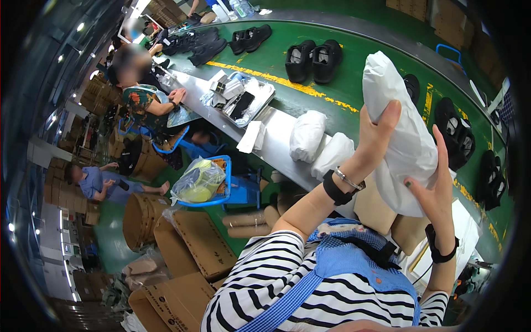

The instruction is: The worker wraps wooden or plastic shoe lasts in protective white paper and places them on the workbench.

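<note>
I'm seeing the person holding up a white-wrapped bundle (406, 149) with both hands, in front of the green belt (274, 58). Left hand (377, 131) is clasping it, thumb lying on the near face; its other fingers are mostly hiding, so I can't tell how they're spreading. Right hand (437, 191) is gripping the bundle too, thumb and fingers parting wide around its side. Two more white bundles (307, 135) are sitting just beside the belt, on a metal counter (279, 130) running along its near side. Metal tray (269, 99), holding small boxes, is lying there too, further left along the belt. Black shoes (326, 61) are standing on the belt. A co-worker (141, 102) in a floral top is facing the belt from its near side.
</note>
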{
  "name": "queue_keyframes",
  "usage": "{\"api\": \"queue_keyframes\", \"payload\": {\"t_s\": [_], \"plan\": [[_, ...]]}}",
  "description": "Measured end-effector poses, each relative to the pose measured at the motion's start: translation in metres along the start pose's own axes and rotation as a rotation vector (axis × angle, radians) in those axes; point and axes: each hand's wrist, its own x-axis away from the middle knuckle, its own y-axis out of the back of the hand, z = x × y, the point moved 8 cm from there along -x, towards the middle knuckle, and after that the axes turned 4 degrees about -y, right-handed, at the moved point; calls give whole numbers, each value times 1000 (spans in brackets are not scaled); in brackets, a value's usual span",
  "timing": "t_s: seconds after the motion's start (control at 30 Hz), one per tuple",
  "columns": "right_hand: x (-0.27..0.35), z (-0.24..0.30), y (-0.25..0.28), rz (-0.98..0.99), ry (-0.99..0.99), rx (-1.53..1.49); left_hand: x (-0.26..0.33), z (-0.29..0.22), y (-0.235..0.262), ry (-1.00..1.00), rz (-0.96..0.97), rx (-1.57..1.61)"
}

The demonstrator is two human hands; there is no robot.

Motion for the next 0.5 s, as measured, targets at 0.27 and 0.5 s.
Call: {"api": "queue_keyframes", "payload": {"t_s": [0.27,0.5], "plan": [[-19,-40,4,110,-43,148,-33,6,53,-2,-252,-131],[-16,8,48,-308,311,536,-51,17,58,26,-282,-91]]}}
